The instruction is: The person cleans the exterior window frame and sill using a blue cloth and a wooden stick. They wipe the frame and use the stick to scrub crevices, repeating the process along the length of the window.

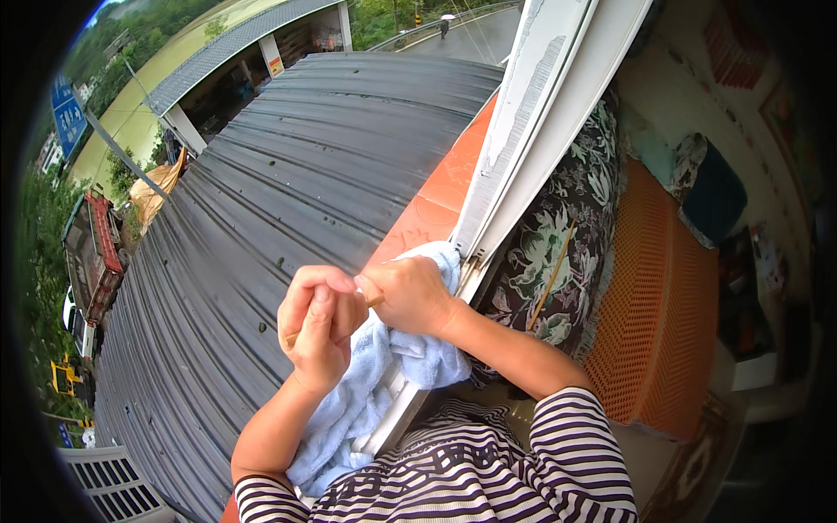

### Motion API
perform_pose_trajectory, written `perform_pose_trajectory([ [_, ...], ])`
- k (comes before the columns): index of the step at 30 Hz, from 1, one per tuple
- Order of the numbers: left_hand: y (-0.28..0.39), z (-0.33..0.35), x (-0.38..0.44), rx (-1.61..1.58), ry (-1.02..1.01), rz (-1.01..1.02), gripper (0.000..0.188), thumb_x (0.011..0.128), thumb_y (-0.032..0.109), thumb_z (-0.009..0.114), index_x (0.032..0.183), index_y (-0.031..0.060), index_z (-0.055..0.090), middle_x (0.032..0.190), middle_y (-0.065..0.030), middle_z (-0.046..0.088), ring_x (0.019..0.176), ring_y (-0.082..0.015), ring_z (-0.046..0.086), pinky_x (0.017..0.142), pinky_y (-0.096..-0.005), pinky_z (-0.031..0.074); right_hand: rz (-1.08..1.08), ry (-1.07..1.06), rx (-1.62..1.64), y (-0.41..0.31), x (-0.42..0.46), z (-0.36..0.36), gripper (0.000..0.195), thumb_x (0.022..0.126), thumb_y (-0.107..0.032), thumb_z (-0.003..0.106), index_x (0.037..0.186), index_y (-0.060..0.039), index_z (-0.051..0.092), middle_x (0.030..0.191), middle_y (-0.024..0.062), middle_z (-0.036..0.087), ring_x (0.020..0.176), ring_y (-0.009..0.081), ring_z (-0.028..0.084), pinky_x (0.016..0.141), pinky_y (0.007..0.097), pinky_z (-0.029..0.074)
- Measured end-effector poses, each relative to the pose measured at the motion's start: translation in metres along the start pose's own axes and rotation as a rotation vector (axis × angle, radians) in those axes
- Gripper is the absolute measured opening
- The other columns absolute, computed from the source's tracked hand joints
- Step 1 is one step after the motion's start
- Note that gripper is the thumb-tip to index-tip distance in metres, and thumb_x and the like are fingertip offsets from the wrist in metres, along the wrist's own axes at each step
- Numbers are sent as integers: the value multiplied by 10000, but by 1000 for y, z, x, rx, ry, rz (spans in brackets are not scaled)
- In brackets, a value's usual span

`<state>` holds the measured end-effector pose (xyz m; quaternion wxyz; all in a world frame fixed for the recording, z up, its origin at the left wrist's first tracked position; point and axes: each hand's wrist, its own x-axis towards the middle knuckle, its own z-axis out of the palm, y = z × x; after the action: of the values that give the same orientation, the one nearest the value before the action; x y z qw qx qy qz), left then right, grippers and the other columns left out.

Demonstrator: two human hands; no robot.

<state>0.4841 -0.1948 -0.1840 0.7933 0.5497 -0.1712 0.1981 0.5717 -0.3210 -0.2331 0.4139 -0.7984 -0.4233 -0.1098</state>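
Note:
My left hand [320, 320] and my right hand [415, 294] are close together, in front of my chest and over the windowsill. Both are closed around a thin light-brown stick [376, 301], probably wood or bamboo. Its short pieces show below the left fist and between the hands; the fingers hide the rest. A light blue towel [425, 359] is draped over the sill and window track under my hands and forearms. Close to my right hand stands the white window frame [510, 144], its face scuffed or peeling.
Outside, a dark corrugated metal roof [294, 170] spreads below, edged by an orange-red strip [431, 209]. Indoors on the right, dark floral fabric [556, 242] bears a second thin stick [552, 278], beside an orange woven-patterned cover [654, 314]. A person with an umbrella [445, 26] is on the road.

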Motion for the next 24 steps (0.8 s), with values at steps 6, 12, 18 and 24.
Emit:
perform_pose_trajectory([
  [6, 18, -7, -18, 11, -70, 60, 225, 1083, 190, 494, 1044, -16, 574, 590, 19, 474, 492, -59, 344, 524, -265, 351, -29, 22, 40, -18, -4, 4, 335, 962, -232, 602, 665, -78, 583, 590, 139, 605, 538, 371, 620, 499, 480, 478],
  [12, 13, -10, -21, 91, -14, -47, 238, 1105, 160, 419, 1048, 0, 586, 611, 7, 506, 533, -74, 415, 570, -260, 412, 7, -30, 12, -11, -9, -3, 230, 872, -147, 628, 665, -85, 549, 604, 121, 580, 544, 346, 601, 494, 441, 461],
  [18, -5, -12, -27, 145, -80, 102, 229, 1109, 153, 421, 1082, -13, 576, 652, -10, 521, 510, -78, 389, 504, -243, 350, -60, -39, -5, 1, -2, -3, 253, 879, -146, 646, 654, -83, 549, 615, 127, 585, 543, 338, 596, 499, 445, 456],
  [24, 55, 3, -5, 246, -175, -46, 225, 1115, 176, 403, 1022, 13, 526, 536, 26, 396, 449, -73, 295, 452, -276, 274, 35, -64, 134, -37, -14, -3, 346, 983, -267, 595, 683, -94, 578, 640, 134, 621, 574, 367, 627, 524, 465, 483],
])
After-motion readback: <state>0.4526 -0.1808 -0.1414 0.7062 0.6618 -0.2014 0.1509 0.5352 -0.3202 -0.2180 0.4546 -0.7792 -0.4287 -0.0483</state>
